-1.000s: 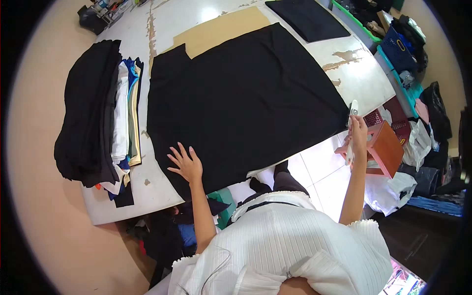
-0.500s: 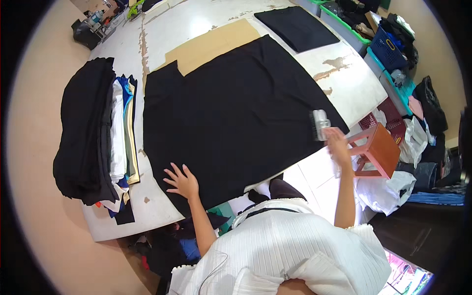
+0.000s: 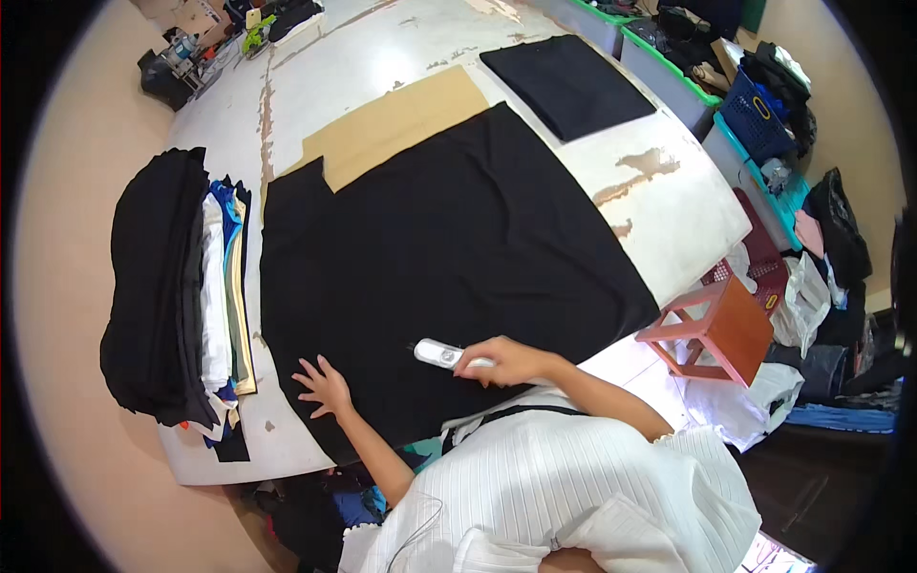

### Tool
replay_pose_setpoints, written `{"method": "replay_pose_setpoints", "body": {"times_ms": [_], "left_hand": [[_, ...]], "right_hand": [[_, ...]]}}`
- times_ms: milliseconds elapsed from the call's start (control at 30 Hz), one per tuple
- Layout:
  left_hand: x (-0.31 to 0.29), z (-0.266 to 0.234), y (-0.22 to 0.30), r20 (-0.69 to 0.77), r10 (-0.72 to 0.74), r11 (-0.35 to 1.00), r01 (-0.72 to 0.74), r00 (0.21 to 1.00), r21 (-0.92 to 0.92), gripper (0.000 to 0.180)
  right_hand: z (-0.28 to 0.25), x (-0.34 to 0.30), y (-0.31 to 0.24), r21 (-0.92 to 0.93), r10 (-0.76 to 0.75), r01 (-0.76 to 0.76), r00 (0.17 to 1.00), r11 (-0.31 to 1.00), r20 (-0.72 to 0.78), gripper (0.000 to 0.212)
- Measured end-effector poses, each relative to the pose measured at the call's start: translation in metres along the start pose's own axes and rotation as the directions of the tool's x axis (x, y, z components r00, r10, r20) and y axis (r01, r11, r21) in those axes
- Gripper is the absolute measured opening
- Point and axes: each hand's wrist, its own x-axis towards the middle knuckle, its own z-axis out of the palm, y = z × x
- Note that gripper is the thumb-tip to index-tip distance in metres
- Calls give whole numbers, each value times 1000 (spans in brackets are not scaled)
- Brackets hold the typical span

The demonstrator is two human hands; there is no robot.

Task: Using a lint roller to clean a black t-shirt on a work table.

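A large piece of black fabric [image 3: 449,248] lies spread over the white table. My left hand [image 3: 327,386] rests on its near left corner, fingers spread flat. In my right hand [image 3: 506,361] is a white brush-like tool [image 3: 437,353], oblong with a rounded end and a small grey mark on top. The tool is at the fabric's near edge, and a bit of dark edging shows at its tip. Its underside is hidden. Beyond the black fabric, partly under it, lies a tan pattern piece [image 3: 392,124].
Folded dark fabric [image 3: 568,86] lies at the table's far right. A tall stack of folded cloth [image 3: 158,286] stands along the left edge. Right of the worn table [image 3: 707,215] are a brown stool [image 3: 735,329], a blue basket [image 3: 755,115] and plastic bins.
My right hand has swept the white tool from the fabric's right side leftward to the near middle. My left hand stays on the same corner; the whole view has shifted slightly.
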Motion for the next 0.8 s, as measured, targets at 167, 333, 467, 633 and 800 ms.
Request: {"method": "replay_pose_setpoints", "body": {"times_ms": [167, 333, 467, 633, 800], "left_hand": [[1, -4, -5, -19, -29, 996, 31, 999, 83, 60], [4, -5, 31, -25, -13, 1000, 13, 1000, -27, 58], [-10, 5, 96, -68, 307, 948, -311, 949, -63, 53], [-40, 40, 198, 87, 640, 768, -639, 764, -40, 53], [-44, 64, 243, 151, 686, 724, -689, 712, -36, 51]], "right_hand": [[-128, -42, 29, 202, 48, 146, 687, 968, -725, 19], [-201, -53, 53, -297, -300, -99, -7, 950, -954, 13], [-176, -29, 33, -460, -395, -488, 237, 742, -888, 21], [-184, -27, 32, -341, -249, -615, 234, 711, -940, 35], [-201, -29, 43, -350, -271, -527, 224, 775, -936, 25]]}}
